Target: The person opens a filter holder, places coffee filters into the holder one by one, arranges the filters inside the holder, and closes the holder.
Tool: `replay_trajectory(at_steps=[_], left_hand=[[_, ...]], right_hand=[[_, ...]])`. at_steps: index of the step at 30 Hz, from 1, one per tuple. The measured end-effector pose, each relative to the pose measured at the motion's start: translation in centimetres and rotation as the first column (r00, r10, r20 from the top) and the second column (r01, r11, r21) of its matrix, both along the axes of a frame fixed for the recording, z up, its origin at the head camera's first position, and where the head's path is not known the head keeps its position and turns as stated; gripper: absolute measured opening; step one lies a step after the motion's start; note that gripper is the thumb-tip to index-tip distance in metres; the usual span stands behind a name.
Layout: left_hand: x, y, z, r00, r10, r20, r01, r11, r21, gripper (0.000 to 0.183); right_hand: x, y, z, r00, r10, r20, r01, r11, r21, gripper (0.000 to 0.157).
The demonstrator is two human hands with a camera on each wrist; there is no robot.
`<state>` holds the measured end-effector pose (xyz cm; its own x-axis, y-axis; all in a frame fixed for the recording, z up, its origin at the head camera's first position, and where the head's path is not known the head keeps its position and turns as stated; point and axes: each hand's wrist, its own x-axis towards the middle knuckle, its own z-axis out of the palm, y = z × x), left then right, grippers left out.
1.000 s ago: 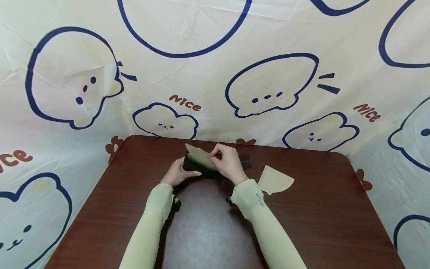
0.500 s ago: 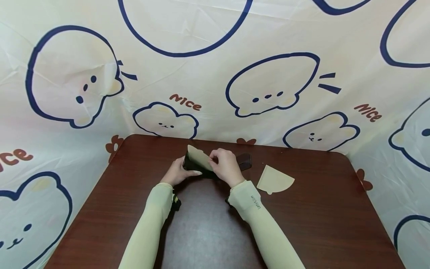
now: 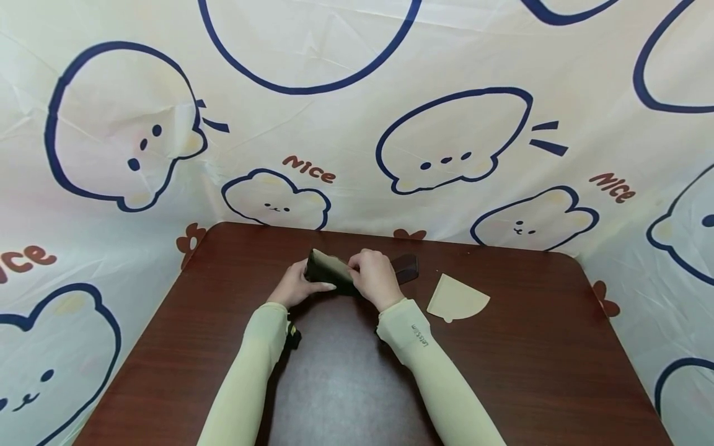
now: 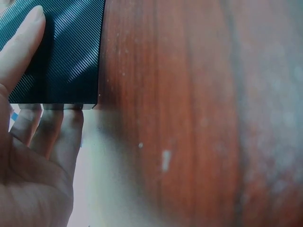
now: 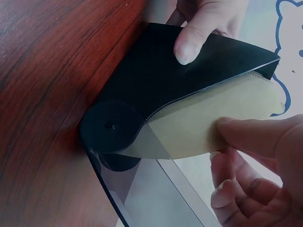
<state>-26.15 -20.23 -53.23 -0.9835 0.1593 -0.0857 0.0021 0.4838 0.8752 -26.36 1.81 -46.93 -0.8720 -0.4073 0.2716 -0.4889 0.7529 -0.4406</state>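
A black fan-shaped filter paper holder [image 5: 130,78] stands on its narrow rounded end at the back of the table, its upper side open. My left hand [image 3: 295,286] grips its wide end, the thumb on the ribbed black face [image 4: 71,56] in the left wrist view. Between thumb and fingertips my right hand [image 5: 265,165] pinches the edge of a tan coffee filter paper [image 5: 189,125], which lies partly inside the holder. The holder's clear lid [image 5: 165,198] is swung out from the round pivot. A second coffee filter paper [image 3: 458,298] lies flat to the right of my right hand.
The dark wooden table [image 3: 357,384] runs up to a cream cloth backdrop [image 3: 357,136] with cartoon outlines, close behind the holder. The swung-out lid reaches right, behind my right hand.
The coffee filter paper has sunk lower into the holder, with less of it above the rim. My right hand has shifted slightly down and left; my left hand stays put.
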Motion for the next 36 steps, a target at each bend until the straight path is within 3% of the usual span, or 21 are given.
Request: replay_trajectory(at_steps=[18,30,36], left_hand=[[0.1,0.0,0.05,1.0,-0.001,0.011,0.001,1.0,0.009,0.058],[0.19,0.17,-0.02,1.0,-0.005,-0.014,0.005,1.0,0.015,0.062],[0.14,0.14,0.14,1.0,-0.001,-0.006,0.001,1.0,0.01,0.061]], right_hand=[[0.04,-0.58,-0.2,1.0,-0.024,0.0,0.024,0.997,0.07,0.008],[-0.31,-0.65,-0.51,0.995,-0.07,-0.069,0.071,0.998,0.0,0.003],[-0.36,-0.71,-0.37,0.994,-0.092,-0.062,0.09,0.995,-0.043,0.011]])
